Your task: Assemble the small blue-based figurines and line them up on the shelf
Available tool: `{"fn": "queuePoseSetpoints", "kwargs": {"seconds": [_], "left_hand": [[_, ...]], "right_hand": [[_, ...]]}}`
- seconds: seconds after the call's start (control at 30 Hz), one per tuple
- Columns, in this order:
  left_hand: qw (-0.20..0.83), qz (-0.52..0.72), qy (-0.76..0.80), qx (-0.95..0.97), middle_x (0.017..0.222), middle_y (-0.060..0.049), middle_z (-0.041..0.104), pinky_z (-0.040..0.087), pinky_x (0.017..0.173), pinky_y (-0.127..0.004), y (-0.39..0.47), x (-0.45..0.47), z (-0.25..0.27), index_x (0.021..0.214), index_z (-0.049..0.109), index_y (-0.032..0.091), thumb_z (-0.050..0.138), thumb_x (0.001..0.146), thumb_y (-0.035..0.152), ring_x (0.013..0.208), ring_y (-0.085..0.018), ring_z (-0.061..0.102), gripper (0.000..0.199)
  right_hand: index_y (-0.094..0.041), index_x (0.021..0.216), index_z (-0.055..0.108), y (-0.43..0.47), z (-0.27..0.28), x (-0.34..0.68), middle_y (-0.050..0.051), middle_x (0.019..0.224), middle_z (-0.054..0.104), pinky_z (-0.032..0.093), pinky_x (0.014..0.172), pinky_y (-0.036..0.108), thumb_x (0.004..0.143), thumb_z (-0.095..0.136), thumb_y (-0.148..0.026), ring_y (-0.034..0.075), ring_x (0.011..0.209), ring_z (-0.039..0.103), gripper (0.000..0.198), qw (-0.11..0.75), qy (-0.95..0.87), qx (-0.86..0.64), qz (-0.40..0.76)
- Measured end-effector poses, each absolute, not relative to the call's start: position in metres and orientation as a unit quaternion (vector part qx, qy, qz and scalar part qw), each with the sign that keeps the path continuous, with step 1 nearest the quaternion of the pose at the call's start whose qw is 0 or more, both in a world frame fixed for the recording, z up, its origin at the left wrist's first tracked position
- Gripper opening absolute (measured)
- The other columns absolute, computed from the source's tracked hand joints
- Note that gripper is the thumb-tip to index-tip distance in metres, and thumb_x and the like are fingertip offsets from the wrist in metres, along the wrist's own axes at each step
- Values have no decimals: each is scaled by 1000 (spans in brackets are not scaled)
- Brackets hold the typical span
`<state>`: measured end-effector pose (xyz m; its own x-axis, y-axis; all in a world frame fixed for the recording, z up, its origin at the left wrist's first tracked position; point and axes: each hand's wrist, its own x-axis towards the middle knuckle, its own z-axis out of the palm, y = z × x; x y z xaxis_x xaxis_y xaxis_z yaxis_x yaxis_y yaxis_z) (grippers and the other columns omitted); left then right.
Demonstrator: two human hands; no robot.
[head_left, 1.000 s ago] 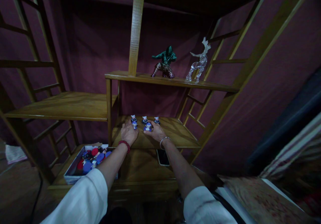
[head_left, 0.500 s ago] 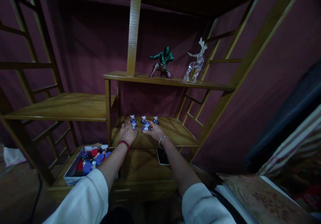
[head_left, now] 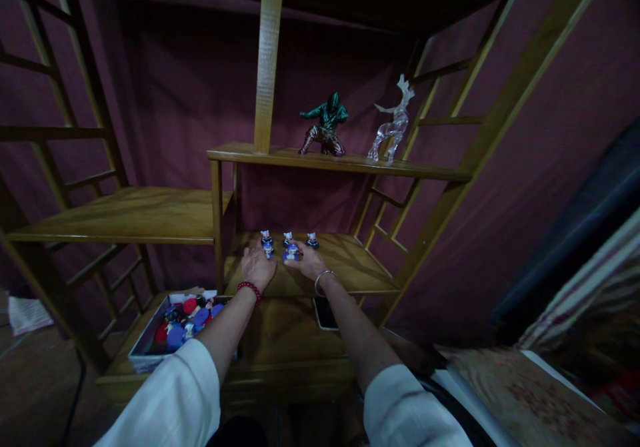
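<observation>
Three small figurines with white heads and dark bases stand in a back row on the lower wooden shelf (head_left: 350, 260): a left one (head_left: 266, 237), a middle one (head_left: 288, 239) and a right one (head_left: 313, 239). In front of the left one is a blue-purple figurine (head_left: 269, 251), with the fingers of my left hand (head_left: 257, 268) closed round it. My right hand (head_left: 309, 263) pinches another blue-purple figurine (head_left: 291, 253) in front of the middle one. Fingers partly cover both, and I cannot tell whether their bases rest fully on the wood.
A box (head_left: 145, 361) of red, blue and dark figurines sits at lower left. A phone (head_left: 326, 315) lies below my right wrist. On the upper shelf (head_left: 280, 157) stand a green crouching figure (head_left: 327, 125) and a clear deer (head_left: 393, 127). A wooden post (head_left: 265, 60) rises there.
The figurine in my right hand has shifted very slightly left against the back row. My left hand keeps its place, and the whole view has drifted a little.
</observation>
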<state>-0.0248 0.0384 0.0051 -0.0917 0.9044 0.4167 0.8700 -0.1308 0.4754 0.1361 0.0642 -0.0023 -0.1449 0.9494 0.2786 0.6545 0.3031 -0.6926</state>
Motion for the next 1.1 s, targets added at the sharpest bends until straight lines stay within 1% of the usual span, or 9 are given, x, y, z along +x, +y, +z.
{"fn": "queuePoseSetpoints", "kwargs": {"seconds": [0.17, 0.3, 0.4, 0.5, 0.6, 0.77, 0.9, 1.0, 1.1], "left_hand": [[24, 329, 660, 674, 116, -10, 56, 33, 90, -30, 37, -25, 6, 123, 39, 10, 49, 70, 27, 104, -23, 48, 57], [35, 327, 663, 673, 116, -10, 56, 33, 90, -31, 35, -25, 9, 123, 40, 11, 49, 70, 26, 106, -23, 48, 56], [48, 324, 667, 669, 117, -8, 55, 34, 89, -31, 34, -25, 11, 123, 39, 14, 50, 70, 25, 107, -23, 47, 56], [56, 325, 664, 671, 117, -10, 55, 34, 89, -32, 33, -25, 13, 124, 38, 13, 50, 69, 24, 108, -24, 46, 57], [54, 329, 667, 666, 116, -10, 55, 34, 88, -32, 32, -25, 12, 125, 37, 12, 51, 69, 24, 108, -24, 46, 59], [45, 338, 666, 664, 115, -8, 56, 35, 87, -31, 33, -25, 10, 126, 36, 13, 51, 68, 26, 105, -25, 47, 61], [54, 333, 664, 668, 114, -11, 56, 34, 89, -31, 32, -25, 12, 126, 36, 10, 51, 69, 25, 106, -24, 47, 60], [62, 333, 661, 670, 117, -11, 55, 33, 91, -31, 31, -25, 14, 126, 36, 11, 50, 70, 24, 108, -23, 47, 59], [56, 334, 659, 672, 118, -10, 54, 30, 94, -30, 31, -25, 14, 125, 36, 13, 50, 70, 24, 109, -22, 47, 59]], "right_hand": [[-23, 117, 49, 60, 3, 131, 2, 92, 64, 45, 79, 27, 61, 69, -30, 16, 86, 59, 60, 340, -729, -560, 198], [-21, 118, 48, 57, 6, 128, 3, 95, 62, 44, 80, 28, 62, 68, -32, 17, 88, 58, 61, 331, -728, -571, 186], [-23, 120, 48, 56, 4, 128, 4, 94, 61, 43, 82, 28, 62, 68, -36, 18, 89, 56, 63, 317, -731, -583, 160], [-25, 119, 48, 56, 1, 129, 4, 94, 60, 42, 82, 29, 61, 67, -43, 18, 90, 55, 63, 311, -732, -590, 136], [-25, 119, 48, 58, -1, 131, 5, 93, 59, 42, 83, 29, 62, 65, -47, 18, 91, 55, 64, 316, -727, -594, 140], [-24, 121, 46, 56, 1, 130, 5, 95, 58, 40, 84, 29, 61, 65, -45, 18, 92, 53, 67, 307, -731, -594, 133], [-24, 122, 46, 52, 4, 129, 4, 93, 58, 40, 84, 29, 63, 64, -43, 19, 95, 52, 64, 292, -735, -601, 116], [-25, 122, 45, 50, 6, 128, 5, 95, 58, 40, 84, 29, 65, 64, -40, 18, 94, 53, 62, 298, -733, -598, 128], [-25, 121, 47, 49, 9, 128, 4, 96, 58, 41, 83, 29, 62, 66, -38, 18, 93, 54, 63, 299, -731, -597, 142]]}}
